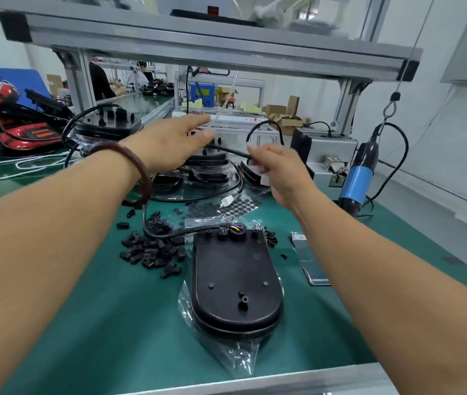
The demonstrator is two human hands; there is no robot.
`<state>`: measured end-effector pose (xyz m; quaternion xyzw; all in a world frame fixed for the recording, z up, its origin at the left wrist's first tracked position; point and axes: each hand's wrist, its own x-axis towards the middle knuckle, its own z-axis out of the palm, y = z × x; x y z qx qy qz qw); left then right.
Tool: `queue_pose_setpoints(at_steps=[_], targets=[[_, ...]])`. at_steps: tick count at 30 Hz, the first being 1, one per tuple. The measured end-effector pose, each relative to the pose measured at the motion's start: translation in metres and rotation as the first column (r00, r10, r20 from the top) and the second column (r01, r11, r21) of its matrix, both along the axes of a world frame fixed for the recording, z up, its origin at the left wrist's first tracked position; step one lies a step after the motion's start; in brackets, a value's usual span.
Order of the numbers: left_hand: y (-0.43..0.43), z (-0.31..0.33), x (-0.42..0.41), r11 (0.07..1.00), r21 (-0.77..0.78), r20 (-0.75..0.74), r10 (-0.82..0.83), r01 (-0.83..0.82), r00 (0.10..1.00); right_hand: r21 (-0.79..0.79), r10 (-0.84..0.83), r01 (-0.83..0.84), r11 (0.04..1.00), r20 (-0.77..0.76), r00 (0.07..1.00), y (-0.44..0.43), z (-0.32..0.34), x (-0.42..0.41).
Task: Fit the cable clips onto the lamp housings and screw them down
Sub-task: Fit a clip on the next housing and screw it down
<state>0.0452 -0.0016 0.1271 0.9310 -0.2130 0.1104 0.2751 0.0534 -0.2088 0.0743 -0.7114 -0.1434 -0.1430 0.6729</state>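
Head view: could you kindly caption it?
Right hand pinches a black cable, left hand open, beyond a black oval lamp housing.

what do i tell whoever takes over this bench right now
Left hand: open, fingers straight, reaching over the stacked housings at the back.
Right hand: pinches a black cable above that stack.
Near housing lies back-up on the mat; clip pile to its left, screws to its right; screwdriver hangs untouched on the right.
Done: cannot tell whether the near housing's clip is screwed down.
Left: probably the stacked housings.
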Motion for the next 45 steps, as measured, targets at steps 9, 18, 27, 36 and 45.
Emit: queue_pose_setpoints(at_steps=[9,18,27,36,45], targets=[[-0.034,0.06,-0.025,0.972,-0.234,-0.125,-0.042,0.012,0.991,0.119,-0.427,0.413,0.903,0.137,0.894,0.008,0.032,-0.038],[-0.051,0.085,-0.027,0.089,-0.949,-0.313,-0.381,-0.302,0.87,0.116,0.377,-0.369,0.922,-0.052,0.925,0.076,0.007,-0.123],[-0.066,0.067,-0.034,-0.475,-0.774,-0.115,-0.545,-0.419,0.831,0.475,0.412,-0.335,0.814,-0.065,0.909,0.061,0.022,-0.122],[-0.011,0.034,-0.022,-0.083,-0.886,-0.426,-0.241,-0.456,0.872,0.371,0.127,-0.04,0.928,-0.214,0.968,0.003,-0.008,-0.121],[-0.019,-0.099,-0.123,0.4,-0.693,-0.677,-0.077,-0.6,0.732,-0.213,-0.296,0.245,0.946,-0.256,0.921,-0.011,-0.062,-0.096]])
